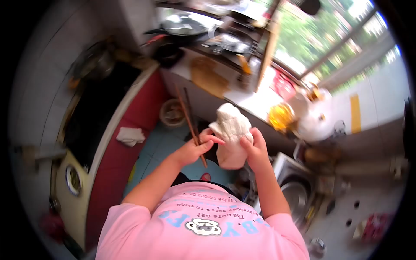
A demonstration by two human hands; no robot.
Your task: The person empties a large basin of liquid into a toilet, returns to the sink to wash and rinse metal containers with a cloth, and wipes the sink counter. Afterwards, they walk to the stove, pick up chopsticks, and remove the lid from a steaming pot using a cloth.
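Note:
My left hand [200, 147] is closed around a pair of long brown chopsticks [189, 115], which slant up and away from me. A finger of this hand reaches to the side of a white, lumpy bundle [232, 130] that looks like a crumpled bag. My right hand [256, 149] grips the bundle from its other side, thumb in front. The bundle is upright before my chest, above the floor. I cannot make out what is inside it.
Ahead, a counter [255, 102] by the window carries a wooden board [208, 76], a lidded pan [184, 24] and a yellow container [281, 116]. A bin [173, 113] stands on the floor. A red-fronted cabinet [130, 123] with a white cloth [130, 136] is at left, a washing machine [292, 186] at right.

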